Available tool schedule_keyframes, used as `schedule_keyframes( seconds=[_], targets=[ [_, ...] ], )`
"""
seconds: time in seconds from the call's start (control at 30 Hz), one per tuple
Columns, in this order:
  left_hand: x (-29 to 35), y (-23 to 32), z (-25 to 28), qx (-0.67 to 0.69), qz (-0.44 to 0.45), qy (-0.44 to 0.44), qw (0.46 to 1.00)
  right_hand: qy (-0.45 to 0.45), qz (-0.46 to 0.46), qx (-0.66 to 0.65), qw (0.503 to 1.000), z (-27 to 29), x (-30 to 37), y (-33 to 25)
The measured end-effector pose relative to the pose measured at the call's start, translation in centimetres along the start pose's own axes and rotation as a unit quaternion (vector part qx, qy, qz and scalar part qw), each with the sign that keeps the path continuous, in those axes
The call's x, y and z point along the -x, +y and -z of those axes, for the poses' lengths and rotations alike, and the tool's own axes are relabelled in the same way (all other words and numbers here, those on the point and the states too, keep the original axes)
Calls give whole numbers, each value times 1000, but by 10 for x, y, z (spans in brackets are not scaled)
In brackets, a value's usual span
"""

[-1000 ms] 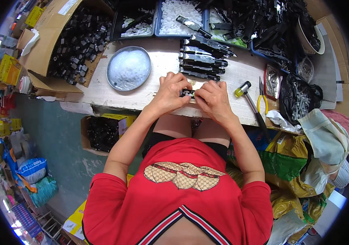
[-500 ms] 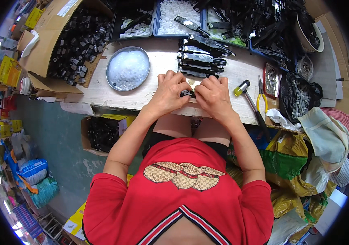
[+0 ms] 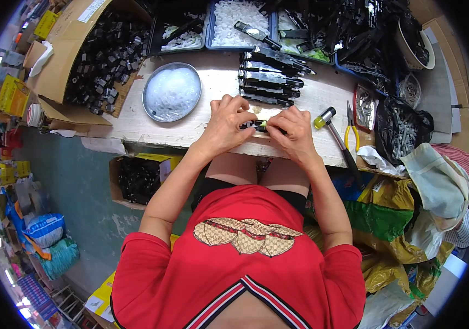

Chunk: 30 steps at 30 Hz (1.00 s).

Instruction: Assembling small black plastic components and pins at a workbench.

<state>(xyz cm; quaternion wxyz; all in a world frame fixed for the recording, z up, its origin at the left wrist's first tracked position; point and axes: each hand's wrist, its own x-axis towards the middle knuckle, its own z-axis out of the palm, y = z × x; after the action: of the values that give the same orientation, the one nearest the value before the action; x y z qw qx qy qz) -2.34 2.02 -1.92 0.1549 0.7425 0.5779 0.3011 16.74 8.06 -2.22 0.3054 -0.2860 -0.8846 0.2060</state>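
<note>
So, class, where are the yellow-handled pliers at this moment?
In the head view, the pliers lie on the right part of the table, beyond the right hand, between the hammer and the red-edged tray.

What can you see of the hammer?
The hammer lies slanted on the white bench, right of the right hand, which does not touch it. Its head, the end farther from the person, is yellow-green and translucent-looking on the left, mostly black on the right. A grey, metal-looking shaft runs into a black handle that overhangs the bench's front edge. Yellow-handled pliers lie close on its right; contact is unclear.
</note>
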Motion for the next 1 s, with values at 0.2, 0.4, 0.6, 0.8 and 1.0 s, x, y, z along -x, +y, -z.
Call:
schedule_keyframes(
  seconds=[0.2,0.4,0.6,0.8,1.0],
  targets=[
    [-2,8,-4,-108,-26,6,994,5,0,-9,1000,1,3,0],
    [6,5,3,35,3,51,998,9,-12,-24,1000,5,5,-1],
    [6,15,4,174,31,72,982,60,-15,-107,992,4,3,-12],
    [5,21,0,122,-21,115,986,60,-31,-134,989,-1,5,-14],
    [2,23,1,4,-112,139,984,53,-20,-112,992,-2,4,-15]
  ],
)
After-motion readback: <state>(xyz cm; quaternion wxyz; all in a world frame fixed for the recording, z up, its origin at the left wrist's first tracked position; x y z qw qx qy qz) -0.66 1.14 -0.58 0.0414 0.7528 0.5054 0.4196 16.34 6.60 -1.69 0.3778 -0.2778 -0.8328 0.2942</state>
